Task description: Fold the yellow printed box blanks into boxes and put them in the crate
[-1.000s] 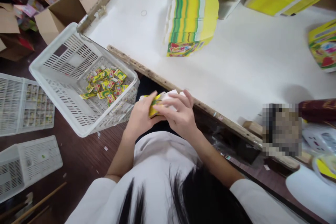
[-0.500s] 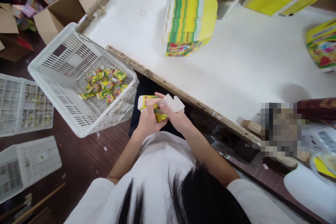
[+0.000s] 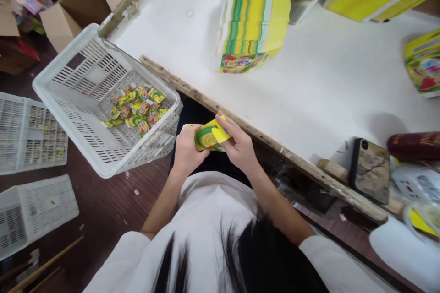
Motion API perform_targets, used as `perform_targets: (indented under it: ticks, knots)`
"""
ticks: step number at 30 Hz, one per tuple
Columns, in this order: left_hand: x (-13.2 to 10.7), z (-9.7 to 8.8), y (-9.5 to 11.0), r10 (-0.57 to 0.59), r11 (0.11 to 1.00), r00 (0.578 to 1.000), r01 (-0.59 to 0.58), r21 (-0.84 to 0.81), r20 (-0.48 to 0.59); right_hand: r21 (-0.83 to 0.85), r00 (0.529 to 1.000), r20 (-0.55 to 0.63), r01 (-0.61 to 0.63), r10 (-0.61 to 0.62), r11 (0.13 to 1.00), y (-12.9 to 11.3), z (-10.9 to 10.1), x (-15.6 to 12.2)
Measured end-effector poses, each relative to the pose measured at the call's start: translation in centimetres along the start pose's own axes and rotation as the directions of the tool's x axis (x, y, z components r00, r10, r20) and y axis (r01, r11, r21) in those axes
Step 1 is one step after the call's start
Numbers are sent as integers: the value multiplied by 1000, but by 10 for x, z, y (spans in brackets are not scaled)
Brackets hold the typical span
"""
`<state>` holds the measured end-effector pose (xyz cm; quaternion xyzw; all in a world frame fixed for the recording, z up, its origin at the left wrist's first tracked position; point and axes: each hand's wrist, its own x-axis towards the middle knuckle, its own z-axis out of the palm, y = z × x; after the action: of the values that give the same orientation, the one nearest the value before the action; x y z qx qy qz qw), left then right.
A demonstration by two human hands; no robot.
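Note:
Between my two hands, just off the table's front edge and above my lap, is a small yellow and green printed carton [image 3: 205, 138]. My left hand [image 3: 189, 149] grips its left end, thumb along the lower side. My right hand [image 3: 238, 143] is closed on the other end, with fingers and thumb at a yellow flap there. To the left, a white plastic crate [image 3: 106, 169] holds several small folded cartons [image 3: 142, 110] of similar print. Farther up on the table lies a fanned stack of flat printed cartons [image 3: 252, 32].
The white table [image 3: 326, 82] has a worn wooden edge. A phone [image 3: 371, 169] and a dark red cylinder [image 3: 412, 145] lie at the right. Piles of card stand at the back. Cardboard boxes [image 3: 82, 9] and more crates [image 3: 44, 210] are on the floor at left.
The carton has turned in my hands: the white inner flap at its right end is now folded over, showing yellow. My right hand has shifted slightly up and right.

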<state>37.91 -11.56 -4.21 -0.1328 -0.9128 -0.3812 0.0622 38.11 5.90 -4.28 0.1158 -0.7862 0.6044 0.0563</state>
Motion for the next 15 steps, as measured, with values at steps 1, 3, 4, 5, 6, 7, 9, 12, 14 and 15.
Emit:
perform_targets:
  ticks: [1, 3, 4, 5, 6, 7, 9, 12, 14, 15]
  knots:
    - [1, -5, 0, 11, 1000, 1000, -11, 8, 7, -23, 998, 65, 10, -9, 1000, 2, -3, 0]
    - [2, -16, -1, 30, 1000, 999, -31, 5, 25, -75, 982, 186, 38, -23, 996, 5, -10, 1]
    - [3, -20, -1, 34, 999, 999, -35, 6, 42, -90, 974, 226, 49, -27, 995, 6, -14, 1]
    - [3, -24, -2, 35, 999, 997, -36, 10, 65, -91, 965, 259, 58, -32, 994, 6, -19, 2]
    - [4, -27, -2, 35, 999, 996, -36, 9, 86, -83, 956, 291, 66, -39, 994, 6, -23, 3]
    - [4, -29, -2, 36, 999, 994, -37, 5, 104, -69, 947, 319, 72, -46, 995, 6, -26, 4]
    - [4, -30, -1, 48, 999, 991, -48, -1, 121, -52, 939, 340, 74, -52, 996, 5, -29, 6]
    - [5, -29, 2, 53, 998, 993, -55, 18, 106, -67, 969, 248, 33, -15, 997, 1, -19, 7]
    - [5, -30, 4, 38, 998, 995, -42, 46, 88, -58, 986, 169, 4, 6, 998, 0, -7, 5]
    - [6, -32, 4, 32, 998, 996, -37, 55, 84, -53, 989, 145, -4, 11, 999, 0, -2, 4]
